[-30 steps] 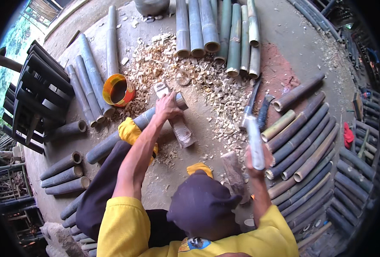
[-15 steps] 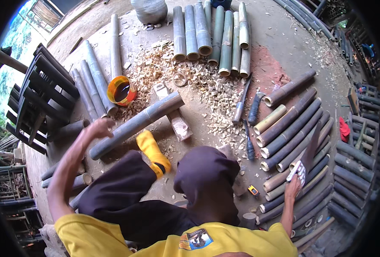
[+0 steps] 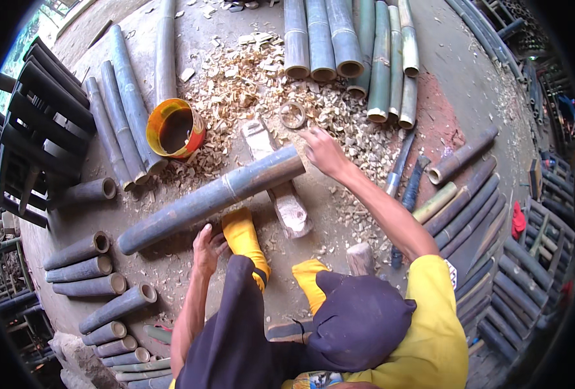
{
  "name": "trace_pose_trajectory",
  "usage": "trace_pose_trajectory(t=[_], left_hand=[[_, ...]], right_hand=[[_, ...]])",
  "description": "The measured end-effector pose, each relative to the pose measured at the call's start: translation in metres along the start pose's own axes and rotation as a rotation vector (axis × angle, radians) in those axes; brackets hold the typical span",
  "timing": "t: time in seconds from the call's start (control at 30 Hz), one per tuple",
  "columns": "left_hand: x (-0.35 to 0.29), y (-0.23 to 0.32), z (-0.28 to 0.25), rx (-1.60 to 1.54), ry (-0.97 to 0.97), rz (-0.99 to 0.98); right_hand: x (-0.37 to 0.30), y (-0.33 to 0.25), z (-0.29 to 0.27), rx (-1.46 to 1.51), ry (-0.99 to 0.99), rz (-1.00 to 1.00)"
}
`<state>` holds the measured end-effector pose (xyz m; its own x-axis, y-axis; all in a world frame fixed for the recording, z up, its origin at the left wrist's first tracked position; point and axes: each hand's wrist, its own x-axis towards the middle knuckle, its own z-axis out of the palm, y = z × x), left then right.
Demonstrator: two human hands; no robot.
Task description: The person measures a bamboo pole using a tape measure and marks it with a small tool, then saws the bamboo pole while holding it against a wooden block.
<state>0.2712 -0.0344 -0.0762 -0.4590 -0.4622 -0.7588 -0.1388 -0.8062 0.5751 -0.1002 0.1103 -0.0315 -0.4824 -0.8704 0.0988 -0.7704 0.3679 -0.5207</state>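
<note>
A long grey-green bamboo tube (image 3: 203, 202) lies slantwise before me, its right part resting across a pale wooden block (image 3: 291, 211). My left hand (image 3: 206, 251) is just below the tube's lower left part, fingers apart and holding nothing. Beside the tube's cut right end is my right hand (image 3: 323, 152), empty, with its fingers loosely extended. A small cut bamboo ring (image 3: 293, 115) lies on the shavings just beyond that hand. Of a saw, only its white handle (image 3: 451, 273) shows, beside my right shoulder.
Wood chips (image 3: 235, 84) cover the floor ahead. An orange-yellow bucket (image 3: 195, 139) with dark contents stands at left. Bamboo tubes lie at far centre (image 3: 333, 39), left (image 3: 83, 267) and right (image 3: 462, 207). A long blade (image 3: 401, 162) and a dark-wrapped tool (image 3: 412, 185) lie at right.
My right hand has let go of the saw at the right and swung over to the bamboo tube's far end. My left hand has dropped nearer, below the tube. The view has shifted.
</note>
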Motion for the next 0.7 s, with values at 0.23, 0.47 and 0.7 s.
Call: trace_pose_trajectory(t=[0.23, 0.47, 0.7], left_hand=[[-0.003, 0.032, 0.001, -0.246, 0.088, 0.058], [0.011, 0.047, 0.005, -0.563, 0.079, 0.057], [0.032, 0.037, 0.008, -0.674, 0.109, 0.142]], right_hand=[[0.057, 0.046, 0.050, -0.196, -0.275, 0.089], [0.144, 0.016, -0.057, -0.051, -0.375, 0.256], [0.253, -0.070, -0.203, 0.010, 0.275, 0.014]])
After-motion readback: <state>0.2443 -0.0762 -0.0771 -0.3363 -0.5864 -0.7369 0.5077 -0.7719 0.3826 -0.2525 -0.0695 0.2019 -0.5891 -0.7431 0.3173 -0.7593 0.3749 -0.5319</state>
